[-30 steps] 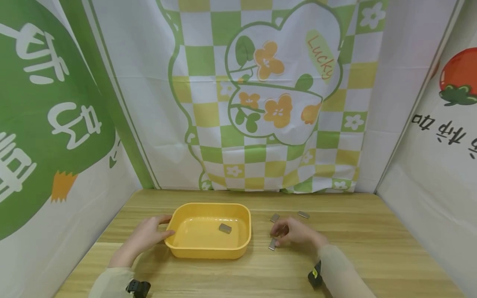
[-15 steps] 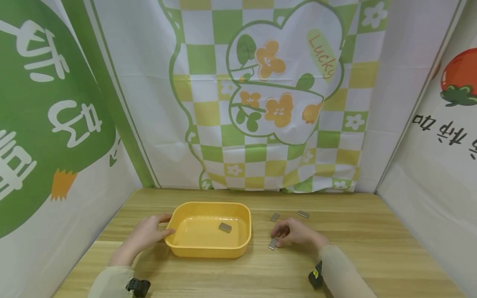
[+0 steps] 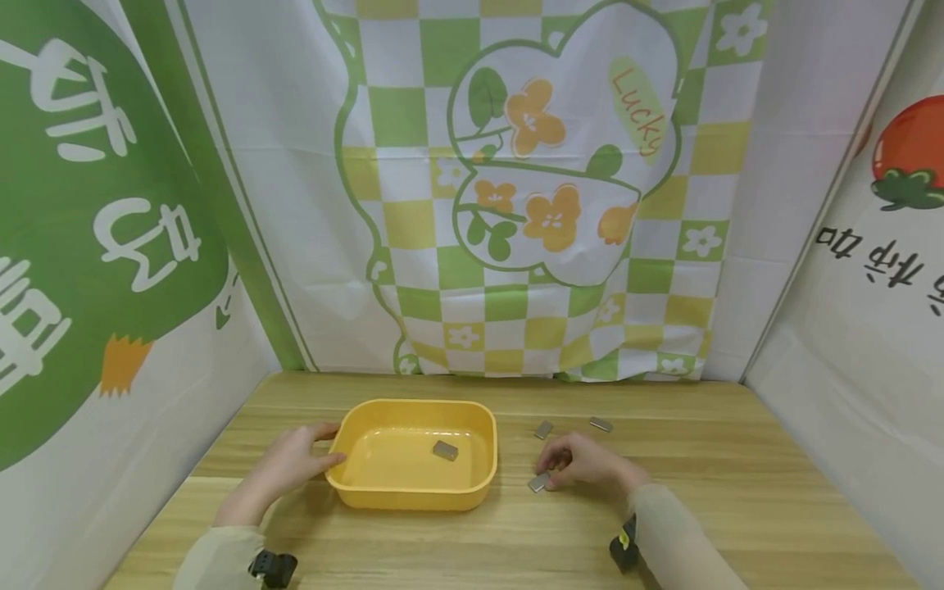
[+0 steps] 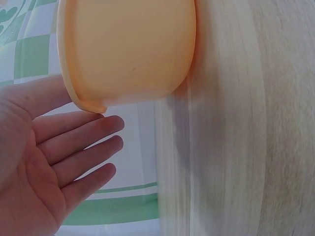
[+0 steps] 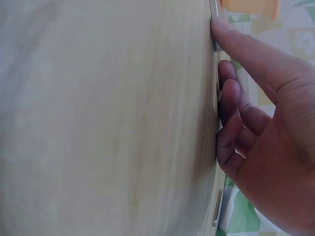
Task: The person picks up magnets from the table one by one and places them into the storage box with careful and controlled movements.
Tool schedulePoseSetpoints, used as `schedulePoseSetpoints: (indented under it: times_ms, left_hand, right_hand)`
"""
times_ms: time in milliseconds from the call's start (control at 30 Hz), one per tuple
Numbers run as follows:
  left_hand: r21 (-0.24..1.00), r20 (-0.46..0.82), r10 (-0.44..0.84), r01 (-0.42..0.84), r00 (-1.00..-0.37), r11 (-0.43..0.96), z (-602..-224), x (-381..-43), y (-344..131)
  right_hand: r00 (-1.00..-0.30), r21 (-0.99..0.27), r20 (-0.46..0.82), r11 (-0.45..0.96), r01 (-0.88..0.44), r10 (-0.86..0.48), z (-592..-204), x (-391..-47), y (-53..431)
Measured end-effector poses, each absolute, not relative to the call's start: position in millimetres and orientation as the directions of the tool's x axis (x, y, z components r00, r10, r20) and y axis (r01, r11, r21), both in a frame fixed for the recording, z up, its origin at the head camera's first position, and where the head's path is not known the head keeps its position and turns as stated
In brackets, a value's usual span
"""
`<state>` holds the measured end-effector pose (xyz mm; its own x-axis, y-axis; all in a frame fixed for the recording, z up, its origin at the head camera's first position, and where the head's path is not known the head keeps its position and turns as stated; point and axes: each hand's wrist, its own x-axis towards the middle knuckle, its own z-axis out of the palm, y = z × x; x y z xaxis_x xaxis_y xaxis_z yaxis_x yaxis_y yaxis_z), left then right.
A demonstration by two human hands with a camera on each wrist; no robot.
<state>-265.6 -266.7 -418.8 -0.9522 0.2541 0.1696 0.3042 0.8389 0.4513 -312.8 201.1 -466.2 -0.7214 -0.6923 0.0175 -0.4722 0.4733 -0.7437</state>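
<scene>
A yellow plastic box (image 3: 411,498) stands left of centre on the wooden table, a small grey rectangular metal piece (image 3: 446,451) lying inside. My left hand (image 3: 291,467) holds the box's left end: the thumb reaches over the rim in the left wrist view, the other fingers stretched along the outside. To the right of the box, my right hand (image 3: 583,460) is low over the table, its thumb tip touching a second flat metal piece (image 3: 538,483). In the right wrist view the thumb (image 5: 246,46) is straight and apart from the loosely curled fingers (image 5: 230,101).
Behind the right hand lie two more metal pieces, one close to the fingers (image 3: 544,429) and another farther right (image 3: 601,424). Printed cloth (image 3: 516,328) hangs along the table's back edge, with walls on both sides. Each wrist wears a small black camera.
The metal piece at my right thumb has turned slightly and its near end has swung left. My left hand and the box stay put.
</scene>
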Motion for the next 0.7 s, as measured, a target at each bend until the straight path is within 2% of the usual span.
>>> schedulePoseSetpoints:
  times_ms: [333,700]
  left_hand:
    - [0.443,0.181,0.251,0.307,-0.951,0.843,-420.2,-267.1,-267.3]
    - [0.442,0.180,0.251,0.306,-0.951,0.843,-418.8,-265.2,-266.5]
  right_hand:
    - [-0.738,-0.716,-0.044,0.537,-0.447,-0.673,-467.7,-314.9,201.1]
    - [-0.756,-0.720,-0.047,0.546,-0.428,-0.653,-469.5,-315.5,202.6]
